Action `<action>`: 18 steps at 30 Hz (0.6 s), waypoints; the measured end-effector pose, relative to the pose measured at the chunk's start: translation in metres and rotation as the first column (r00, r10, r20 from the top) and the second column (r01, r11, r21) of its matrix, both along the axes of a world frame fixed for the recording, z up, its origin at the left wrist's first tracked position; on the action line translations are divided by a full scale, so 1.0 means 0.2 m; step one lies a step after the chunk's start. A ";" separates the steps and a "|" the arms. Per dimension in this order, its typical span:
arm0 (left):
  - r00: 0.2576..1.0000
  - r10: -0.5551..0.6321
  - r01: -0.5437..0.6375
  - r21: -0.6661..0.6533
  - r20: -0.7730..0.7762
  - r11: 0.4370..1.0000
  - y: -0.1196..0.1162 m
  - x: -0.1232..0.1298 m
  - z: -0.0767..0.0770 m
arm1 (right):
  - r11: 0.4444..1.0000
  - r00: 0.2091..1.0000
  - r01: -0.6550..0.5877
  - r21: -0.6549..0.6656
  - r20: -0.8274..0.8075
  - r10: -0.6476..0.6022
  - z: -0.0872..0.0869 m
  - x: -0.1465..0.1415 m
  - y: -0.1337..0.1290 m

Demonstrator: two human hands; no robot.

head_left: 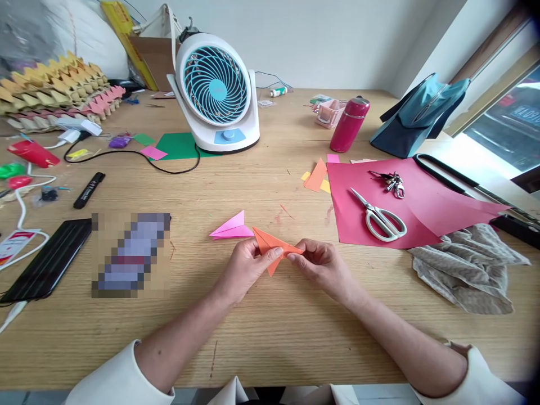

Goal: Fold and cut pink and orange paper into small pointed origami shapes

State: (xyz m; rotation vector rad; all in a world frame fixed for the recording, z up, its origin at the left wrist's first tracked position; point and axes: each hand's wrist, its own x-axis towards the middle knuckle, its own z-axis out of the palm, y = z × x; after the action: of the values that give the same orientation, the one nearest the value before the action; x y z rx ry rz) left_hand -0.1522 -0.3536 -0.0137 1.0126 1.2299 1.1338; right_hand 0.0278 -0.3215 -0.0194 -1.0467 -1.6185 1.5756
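An orange folded paper plane [270, 246] is held up between my two hands, just above the table. My left hand [247, 267] pinches it with the thumb on top, near its middle. At its right-hand tip, the thumb and fingers of my right hand [323, 264] are closed on it. Some of the fingers behind the paper are hidden. A pink paper plane [233, 226] lies on the table just beyond my left hand.
Scissors [383, 221] and keys [393, 183] lie on red paper [430, 197] at the right, near a crumpled cloth [468, 273]. A fan [217, 90] and a pink bottle [350, 125] stand farther back. A black tablet-like device [46, 259] and a marker [88, 190] lie left.
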 end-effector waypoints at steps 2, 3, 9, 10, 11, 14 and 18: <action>1.000 0.020 -0.020 -0.007 -0.017 1.000 0.00 -0.01 0.01 | 1.000 1.000 -0.022 -0.007 0.011 0.022 0.00 0.01 0.00; 0.999 0.022 -0.022 -0.011 -0.035 1.000 0.00 -0.01 0.02 | 0.999 0.999 -0.031 -0.007 0.010 0.031 0.00 0.01 0.00; 0.999 0.001 -0.002 -0.031 -0.036 1.000 0.00 -0.02 0.03 | 1.000 0.999 -0.028 0.006 0.016 0.028 0.02 0.01 0.00; 1.000 0.011 -0.011 -0.041 -0.002 0.999 0.00 -0.01 0.03 | 1.000 0.999 -0.029 0.007 0.018 0.029 0.02 0.01 0.00; 0.999 0.020 -0.018 -0.057 0.037 0.998 0.00 -0.01 0.03 | 1.000 1.000 -0.027 0.008 0.017 0.027 0.02 0.00 -0.01; 0.991 0.015 0.000 -0.114 0.132 0.993 -0.01 0.00 0.03 | 1.000 1.000 -0.006 0.014 0.010 0.006 0.02 0.00 -0.01; 0.993 0.033 -0.021 -0.106 0.115 0.994 0.00 0.00 0.03 | 0.999 0.999 -0.007 0.031 0.044 0.005 0.02 0.00 -0.01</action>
State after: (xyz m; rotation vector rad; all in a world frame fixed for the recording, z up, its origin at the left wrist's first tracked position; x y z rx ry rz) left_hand -0.1513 -0.3544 -0.0075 0.8416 1.1999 1.1216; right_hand 0.0272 -0.3235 -0.0155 -1.0677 -1.6717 1.5364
